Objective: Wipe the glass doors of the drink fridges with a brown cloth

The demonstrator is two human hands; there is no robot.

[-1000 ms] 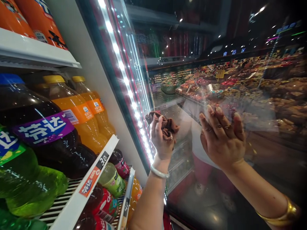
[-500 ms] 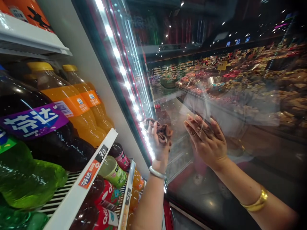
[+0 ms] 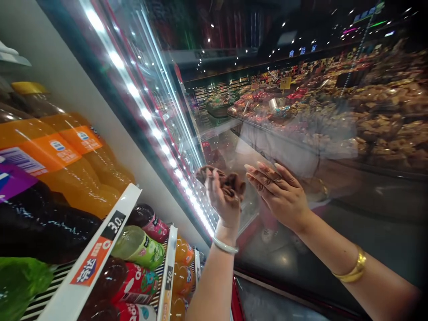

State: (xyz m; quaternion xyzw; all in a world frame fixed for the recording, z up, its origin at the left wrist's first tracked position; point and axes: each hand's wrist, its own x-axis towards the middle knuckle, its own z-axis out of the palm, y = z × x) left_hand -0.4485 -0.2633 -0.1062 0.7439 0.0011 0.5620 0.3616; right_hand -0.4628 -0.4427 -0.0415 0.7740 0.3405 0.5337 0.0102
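Note:
My left hand [image 3: 223, 203], with a pale bangle on its wrist, is closed around a crumpled dark brown cloth [image 3: 236, 183]. It is raised by the lit edge of the cooler's glass door [image 3: 301, 249]. To its right, my right hand [image 3: 284, 196] has its fingers stretched out, resting at or very near the glass, and nothing shows in it. A gold bangle [image 3: 354, 267] circles that forearm. Reflections of a person and the hands show in the glass.
On the left, a white-edged shelf [image 3: 96, 249] holds large bottles of orange soda [image 3: 76, 165] and dark and green drinks. Smaller bottles [image 3: 142, 247] stand on lower shelves. A bright LED strip [image 3: 155, 133] runs along the door edge. Beyond the glass are heaped shop displays [image 3: 384, 120].
The view has turned to the right, so the shelves slide left. My two hands have come closer together; the left still holds the cloth, the right stays spread.

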